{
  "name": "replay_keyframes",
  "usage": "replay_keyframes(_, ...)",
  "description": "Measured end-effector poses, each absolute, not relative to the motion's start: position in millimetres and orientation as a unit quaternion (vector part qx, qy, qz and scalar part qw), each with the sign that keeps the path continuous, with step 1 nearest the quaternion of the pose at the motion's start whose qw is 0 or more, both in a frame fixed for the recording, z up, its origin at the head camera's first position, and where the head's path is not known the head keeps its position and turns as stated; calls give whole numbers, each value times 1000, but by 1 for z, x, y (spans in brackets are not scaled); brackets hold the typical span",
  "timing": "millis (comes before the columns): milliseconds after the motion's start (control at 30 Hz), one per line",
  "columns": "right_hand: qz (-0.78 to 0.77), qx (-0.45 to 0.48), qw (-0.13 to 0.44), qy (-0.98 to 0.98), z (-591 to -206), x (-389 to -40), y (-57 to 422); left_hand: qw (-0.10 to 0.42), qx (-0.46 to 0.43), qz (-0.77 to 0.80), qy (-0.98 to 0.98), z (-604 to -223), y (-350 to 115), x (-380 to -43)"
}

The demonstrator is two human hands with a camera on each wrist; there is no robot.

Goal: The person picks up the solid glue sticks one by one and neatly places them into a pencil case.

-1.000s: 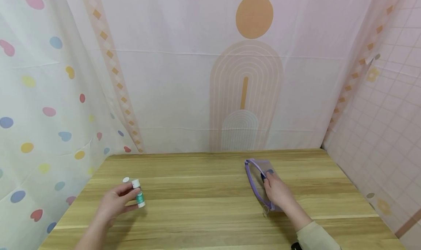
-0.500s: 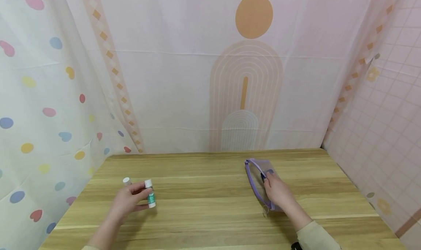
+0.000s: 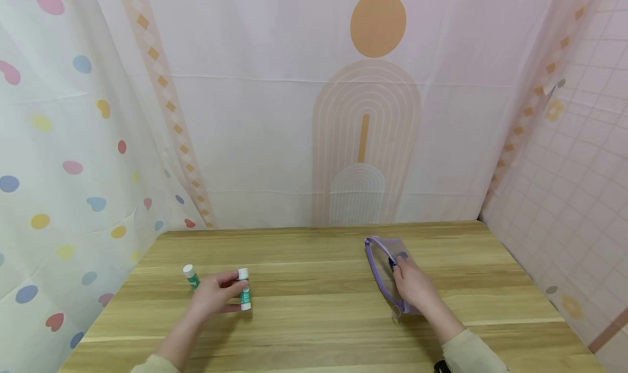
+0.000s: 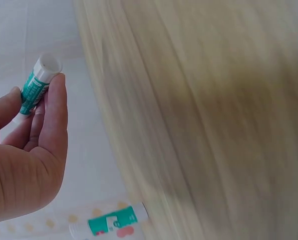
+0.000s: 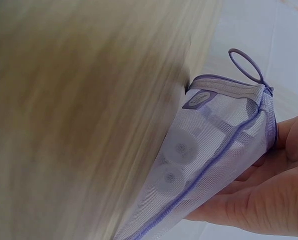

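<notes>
— Carried rightward over the desk (image 3: 314,329) since a second ago, roughly upright in the left hand (image 3: 213,295): one green-and-white glue stick (image 3: 245,298). Same spot as before for the right hand (image 3: 416,288) and the pouch (image 5: 216,165).

— And how many, all told?

— Two glue sticks: one in hand, plus a second stick (image 3: 193,280) standing on the desk just behind the left hand, partly hidden by it. One pouch. Two hands.

— Fingers?

— On the left, pinching the glue stick between thumb and fingertips. On the right, gripping the pouch by its side. Contact between held stick and desk: hard to tell.

— Inside the pouch?

— Two pale round discs (image 5: 180,145), one beside the other, blurred by the mesh. Purple rim spread apart on the left, seen from the head. Purple loop (image 5: 257,69) at one end.

— Edges, room?

— Pouch on the right half, well apart from the held stick, with a broad stretch of wood between. Second stick toward the left edge. Patterned curtain (image 3: 255,144) along the back edge.
</notes>
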State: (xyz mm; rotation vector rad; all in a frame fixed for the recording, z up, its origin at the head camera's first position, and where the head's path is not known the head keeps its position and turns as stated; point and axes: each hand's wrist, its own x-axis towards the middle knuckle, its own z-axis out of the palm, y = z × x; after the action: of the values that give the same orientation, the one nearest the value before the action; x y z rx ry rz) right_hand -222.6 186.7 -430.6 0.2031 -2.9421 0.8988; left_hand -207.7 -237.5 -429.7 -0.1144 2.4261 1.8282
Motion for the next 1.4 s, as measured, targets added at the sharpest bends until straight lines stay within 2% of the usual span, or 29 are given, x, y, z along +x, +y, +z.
replay_keyframes(433, 296, 69, 31, -952, -432, -224, 188, 36, -13, 596, 802, -426, -198, -223)
replay_keyframes(1400, 285, 78, 41, -954, -432, -224, 187, 77, 50, 661, 744, -430, -84, -253)
